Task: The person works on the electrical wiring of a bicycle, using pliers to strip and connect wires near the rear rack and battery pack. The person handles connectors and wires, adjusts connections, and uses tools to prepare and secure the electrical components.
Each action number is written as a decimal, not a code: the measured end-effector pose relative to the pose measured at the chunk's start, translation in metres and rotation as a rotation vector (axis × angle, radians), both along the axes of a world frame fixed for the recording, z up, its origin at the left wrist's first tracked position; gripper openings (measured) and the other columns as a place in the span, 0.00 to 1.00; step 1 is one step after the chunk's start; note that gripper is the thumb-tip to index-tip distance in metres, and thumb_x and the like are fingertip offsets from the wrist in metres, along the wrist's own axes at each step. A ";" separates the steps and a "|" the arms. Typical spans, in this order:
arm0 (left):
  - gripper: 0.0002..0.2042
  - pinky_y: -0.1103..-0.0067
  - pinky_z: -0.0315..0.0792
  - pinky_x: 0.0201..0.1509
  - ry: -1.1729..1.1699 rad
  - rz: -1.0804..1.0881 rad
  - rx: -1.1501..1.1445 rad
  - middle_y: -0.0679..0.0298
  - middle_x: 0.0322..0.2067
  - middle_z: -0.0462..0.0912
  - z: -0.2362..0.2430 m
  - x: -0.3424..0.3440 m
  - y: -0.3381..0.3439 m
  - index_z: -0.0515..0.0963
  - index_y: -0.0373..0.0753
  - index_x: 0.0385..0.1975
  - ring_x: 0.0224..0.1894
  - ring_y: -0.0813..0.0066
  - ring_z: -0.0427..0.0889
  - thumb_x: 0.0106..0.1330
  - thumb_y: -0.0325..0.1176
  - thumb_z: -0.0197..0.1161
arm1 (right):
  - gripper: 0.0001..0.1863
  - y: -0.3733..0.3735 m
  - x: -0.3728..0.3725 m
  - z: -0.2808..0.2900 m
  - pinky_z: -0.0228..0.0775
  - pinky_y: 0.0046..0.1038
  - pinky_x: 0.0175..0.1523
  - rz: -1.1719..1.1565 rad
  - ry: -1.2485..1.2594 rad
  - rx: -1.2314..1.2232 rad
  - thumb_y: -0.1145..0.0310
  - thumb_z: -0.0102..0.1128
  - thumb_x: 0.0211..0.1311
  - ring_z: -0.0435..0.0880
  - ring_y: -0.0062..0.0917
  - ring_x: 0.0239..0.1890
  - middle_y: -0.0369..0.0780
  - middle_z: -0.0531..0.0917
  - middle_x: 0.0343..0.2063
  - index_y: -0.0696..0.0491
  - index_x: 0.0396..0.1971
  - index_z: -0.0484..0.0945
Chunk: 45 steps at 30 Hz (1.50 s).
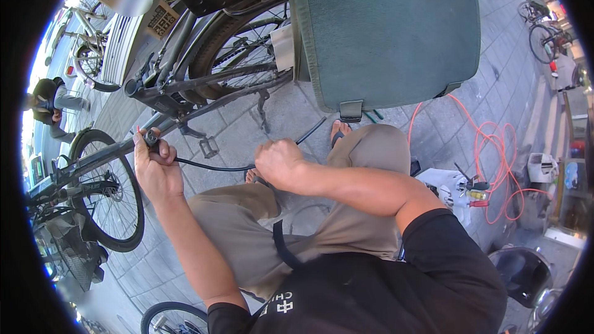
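My left hand (pixel 159 164) is raised beside the bicycle frame (pixel 96 156), closed on a small black fitting (pixel 150 138) with a short red piece at it. A black cable (pixel 210 165) runs from there to my right hand (pixel 278 164), whose fingers are wrapped round it; its free end sticks out up and to the right. A pedal (pixel 208 146) hangs behind the cable. Above, the rear wheel (pixel 229 49) shows partly behind a large green-grey bag (pixel 390 31). My knees and sandalled feet are below and around the cable.
A tangled orange hose (pixel 507 154) lies on the paving at right, beside tools (pixel 470 188) on a white bundle. Other bicycles (pixel 544 43) stand around. A person (pixel 49 99) is at far left, and cardboard boxes (pixel 158 18) are at upper left. A black container (pixel 520 272) sits lower right.
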State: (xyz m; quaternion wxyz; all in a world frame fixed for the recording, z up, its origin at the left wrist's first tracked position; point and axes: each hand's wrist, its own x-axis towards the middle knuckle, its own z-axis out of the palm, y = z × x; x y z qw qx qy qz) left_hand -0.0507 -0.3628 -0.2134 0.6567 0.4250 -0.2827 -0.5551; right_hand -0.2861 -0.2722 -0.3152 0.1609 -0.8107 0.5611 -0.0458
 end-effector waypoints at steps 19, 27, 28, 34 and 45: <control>0.13 0.79 0.61 0.26 0.379 -0.261 -0.042 0.61 0.39 0.85 0.000 0.003 0.004 0.81 0.45 0.50 0.22 0.79 0.68 0.87 0.45 0.54 | 0.17 0.001 -0.009 -0.007 0.82 0.52 0.49 0.129 -0.157 0.161 0.56 0.63 0.75 0.92 0.51 0.40 0.52 0.91 0.36 0.57 0.41 0.87; 0.12 0.79 0.61 0.26 0.331 -0.296 -0.081 0.60 0.39 0.85 0.003 0.001 0.008 0.81 0.45 0.50 0.22 0.78 0.70 0.87 0.44 0.54 | 0.17 -0.001 -0.005 -0.015 0.82 0.53 0.50 0.163 -0.145 0.167 0.57 0.61 0.72 0.92 0.52 0.40 0.54 0.91 0.35 0.57 0.38 0.88; 0.12 0.79 0.61 0.26 0.335 -0.299 -0.077 0.60 0.39 0.85 0.003 0.000 0.008 0.82 0.45 0.50 0.22 0.78 0.70 0.87 0.44 0.54 | 0.17 -0.001 -0.006 -0.014 0.83 0.52 0.50 0.161 -0.159 0.156 0.58 0.60 0.71 0.93 0.52 0.40 0.55 0.91 0.34 0.57 0.37 0.89; 0.13 0.79 0.61 0.26 0.362 -0.319 -0.073 0.60 0.39 0.85 0.004 0.001 0.009 0.82 0.45 0.50 0.22 0.79 0.70 0.87 0.44 0.54 | 0.18 -0.001 -0.004 -0.015 0.83 0.51 0.50 0.149 -0.126 0.187 0.58 0.59 0.71 0.93 0.51 0.42 0.54 0.91 0.34 0.57 0.36 0.89; 0.13 0.78 0.66 0.28 0.340 -0.337 -0.075 0.58 0.41 0.87 0.007 -0.003 0.012 0.81 0.42 0.49 0.24 0.76 0.74 0.87 0.44 0.56 | 0.21 -0.005 -0.006 0.010 0.81 0.50 0.55 0.211 -0.301 0.320 0.52 0.63 0.70 0.91 0.52 0.48 0.55 0.91 0.42 0.55 0.45 0.88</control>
